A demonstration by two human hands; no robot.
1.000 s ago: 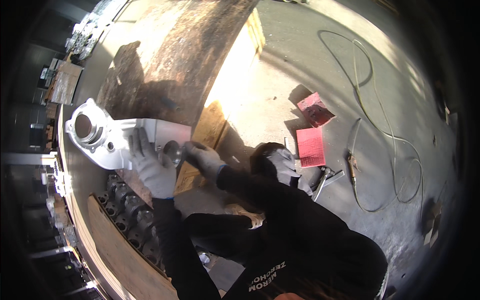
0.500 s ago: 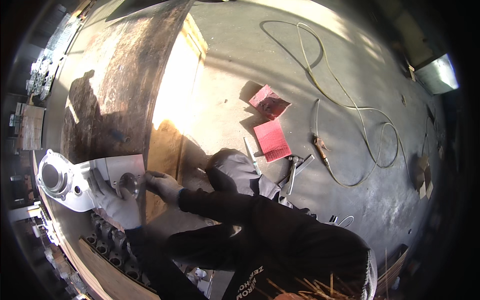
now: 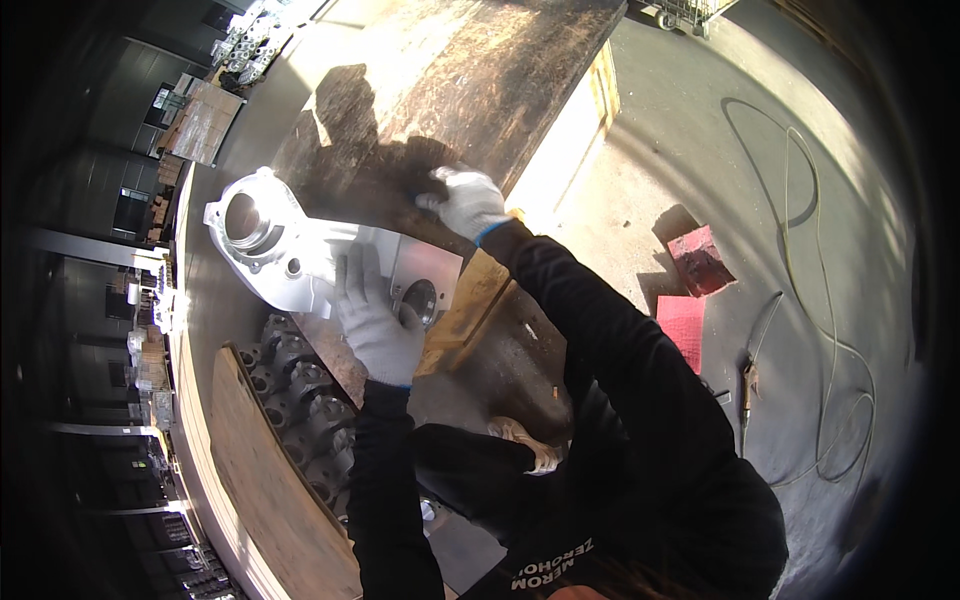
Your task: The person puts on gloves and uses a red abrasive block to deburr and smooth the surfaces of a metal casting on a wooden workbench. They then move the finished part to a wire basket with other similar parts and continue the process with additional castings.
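A silvery machined metal casting (image 3: pixel 320 260) lies at the near end of a worn wooden tabletop (image 3: pixel 440 90). Its left end carries a large round bore, and a smaller hole sits at its right end. My left hand (image 3: pixel 375 325), in a light work glove, rests on the casting with fingers stretched out, beside the smaller hole. Beyond the casting, my right hand (image 3: pixel 468 203), gloved with a blue cuff edge, is down at the tabletop. Its fingers are curled in shadow, and whatever is in them is hidden.
Several dark metal castings (image 3: pixel 310 400) fill a wooden-sided crate (image 3: pixel 250 440) below the table. On the floor to the right are red pads (image 3: pixel 680 325), an air hose (image 3: pixel 825 300) and its blow gun (image 3: pixel 748 385). A wheeled cart (image 3: pixel 690 12) stands far back.
My right hand has left the casting's right end and reached forward over the tabletop, where a small bluish thing lay before. My left hand stays on the casting. The view has turned left.
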